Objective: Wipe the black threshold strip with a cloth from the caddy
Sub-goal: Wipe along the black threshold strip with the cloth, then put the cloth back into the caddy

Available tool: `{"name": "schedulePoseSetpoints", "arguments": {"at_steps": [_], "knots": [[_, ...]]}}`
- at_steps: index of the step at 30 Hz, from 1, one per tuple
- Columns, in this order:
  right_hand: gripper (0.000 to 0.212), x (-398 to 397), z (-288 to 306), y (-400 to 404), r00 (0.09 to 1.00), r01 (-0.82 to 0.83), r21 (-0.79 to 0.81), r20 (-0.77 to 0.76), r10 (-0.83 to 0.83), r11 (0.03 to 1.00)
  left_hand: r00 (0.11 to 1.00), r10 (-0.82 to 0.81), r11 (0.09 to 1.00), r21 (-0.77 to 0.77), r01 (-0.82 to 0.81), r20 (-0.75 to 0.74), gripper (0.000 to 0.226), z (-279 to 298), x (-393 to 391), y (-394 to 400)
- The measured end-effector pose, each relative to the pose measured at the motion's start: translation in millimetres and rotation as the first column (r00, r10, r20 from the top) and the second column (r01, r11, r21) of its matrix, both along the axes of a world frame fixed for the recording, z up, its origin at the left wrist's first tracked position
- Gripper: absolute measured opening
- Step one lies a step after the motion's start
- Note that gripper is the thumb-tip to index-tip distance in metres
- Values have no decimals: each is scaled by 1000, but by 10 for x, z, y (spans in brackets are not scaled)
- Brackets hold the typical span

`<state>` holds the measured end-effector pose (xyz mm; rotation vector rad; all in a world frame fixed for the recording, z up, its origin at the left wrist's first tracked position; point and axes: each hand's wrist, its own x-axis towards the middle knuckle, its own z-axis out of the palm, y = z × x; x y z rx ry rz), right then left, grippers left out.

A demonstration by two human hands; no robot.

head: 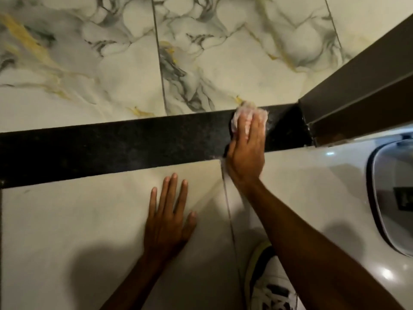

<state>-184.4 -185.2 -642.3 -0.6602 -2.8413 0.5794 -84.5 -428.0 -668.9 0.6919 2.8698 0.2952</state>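
A black speckled threshold strip (111, 148) runs across the floor from the left edge to a dark door frame on the right. My right hand (245, 151) presses a crumpled pale pink cloth (240, 116) flat onto the strip near its right end; the cloth bulges out beyond my fingertips. My left hand (167, 218) lies flat on the plain floor tile just below the strip, fingers spread, holding nothing. The caddy is not in view.
Marbled grey-and-gold tiles (89, 63) lie beyond the strip. A dark brown door frame (357, 92) rises at the right. A glossy white rounded fixture (380, 198) sits at the right edge. My white-and-black shoe (268, 285) is at the bottom.
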Motion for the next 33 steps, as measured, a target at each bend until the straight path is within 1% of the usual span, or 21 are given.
{"name": "schedulePoseSetpoints", "arguments": {"at_steps": [1, 2, 3, 5, 6, 7, 8, 10, 12, 13, 14, 16, 18, 19, 21, 22, 24, 26, 28, 30, 33], "knots": [[64, -144, -5, -8, 1000, 16, 5, 5, -16, 1000, 1000, -9, 1000, 8, 9, -2, 79, -22, -26, 73], [63, -213, -22, -31, 1000, -29, 19, 7, 29, 999, 1000, -18, 1000, 16, 18, 2, 79, -43, -48, 149], [62, -203, -47, -55, 992, -128, 36, 8, 128, 991, 1000, -26, 1000, 18, 26, 4, 78, -52, -58, 217], [63, 51, -70, -41, 924, -383, 69, 21, 382, 921, 999, -48, 999, 2, 48, -17, 75, -31, -61, 333], [63, 257, -65, 1, 882, -471, 57, 46, 469, 880, 998, -56, 998, -16, 56, -31, 74, -17, -55, 368], [63, 457, -32, 96, 865, -500, 31, 76, 497, 865, 997, -65, 998, -31, 64, -39, 74, 8, -55, 405], [64, 620, 11, 205, 895, -438, -21, 81, 438, 899, 997, -71, 997, -38, 69, -40, 74, 33, -55, 434], [72, 722, 81, 427, 984, -170, -74, 46, 174, 983, 997, -73, 997, -37, 72, -37, 76, 53, -48, 473], [67, 548, 58, 586, 1000, 13, 35, 9, -14, 999, 995, -78, 997, -29, 77, -58, 77, 9, -55, 475], [64, 386, 46, 646, 998, 61, 59, 13, -62, 996, 994, -87, 996, -26, 86, -71, 77, -26, -65, 471], [68, 217, 35, 680, 996, 85, 35, 30, -86, 996, 992, -95, 995, -24, 93, -81, 77, -60, -71, 465], [75, -16, -11, 616, 997, 65, -1, 42, -65, 998, 992, -102, 995, -19, 100, -76, 78, -92, -78, 478], [68, -18, -36, 406, 996, -83, 7, 13, 83, 997, 995, -97, 995, -28, 96, -33, 77, -39, -84, 488], [66, 94, -1, 290, 988, -149, 10, 36, 148, 989, 995, -96, 995, -34, 95, -4, 77, 27, -102, 499], [73, 448, 199, 123, 964, -212, -33, 156, 214, 977, 993, -104, 993, -57, 107, 53, 76, 220, -143, 513], [74, 645, 363, 99, 948, -186, -123, 237, 211, 975, 992, -104, 992, -64, 109, 72, 76, 381, -151, 524], [68, 998, 748, 136, 908, -26, -341, 385, 165, 940, 988, -121, 988, -84, 128, 91, 79, 818, -138, 546], [68, 1251, 1287, 197, 875, 90, -409, 468, 124, 908, 982, -157, 982, -89, 167, 107, 82, 1375, -62, 558], [64, 1476, 2026, 263, 886, 232, -490, 464, 26, 840, 970, -210, 974, -58, 218, 120, 83, 2120, 52, 626], [47, 1698, 2972, 280, 902, 381, -612, 410, -133, 693, 955, -272, 960, -42, 278, 115, 81, 2961, 193, 729], [40, 2015, 4278, 385, 905, 424, -640, 328, -271, 641, 916, -394, 918, -18, 396, 77, 75, 4118, 398, 899]]}}
